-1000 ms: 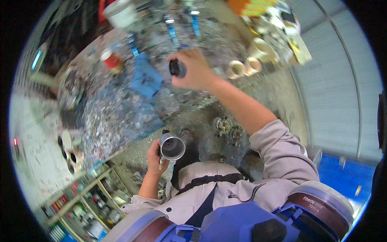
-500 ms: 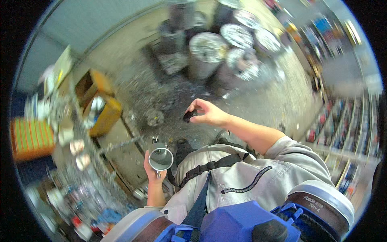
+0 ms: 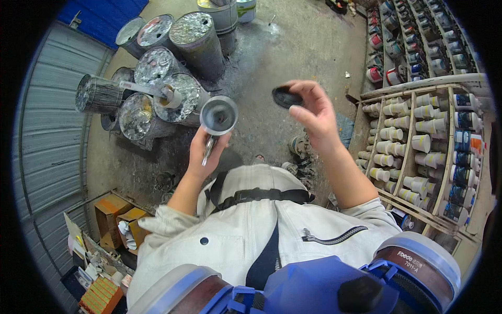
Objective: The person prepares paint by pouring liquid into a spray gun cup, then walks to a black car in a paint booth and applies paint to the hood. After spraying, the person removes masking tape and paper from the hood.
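Observation:
My left hand (image 3: 205, 157) is closed around what looks like a spray gun, its round metal cup (image 3: 219, 115) uncovered and facing up. A slim metal part (image 3: 208, 150) sticks out below the cup, while the rest is hidden by the hand. Grey-dark shading shows inside the cup; whether it holds liquid I cannot tell. Out to the right, apart from the cup, my right hand (image 3: 317, 114) pinches a round black lid (image 3: 287, 97) between thumb and fingers, tilted.
Paint-crusted drums (image 3: 193, 29) cluster at the far left; a white cup (image 3: 170, 98) stands on one. Racks of stacked white cups (image 3: 392, 133) and cans (image 3: 389, 44) line the right. Cardboard boxes (image 3: 111, 213) sit lower left. A blue respirator (image 3: 319, 282) fills the bottom edge.
My view has swung right, bringing the cup racks nearer and the drums to the left. Both hands keep their hold; the cup and the lid now sit higher in view.

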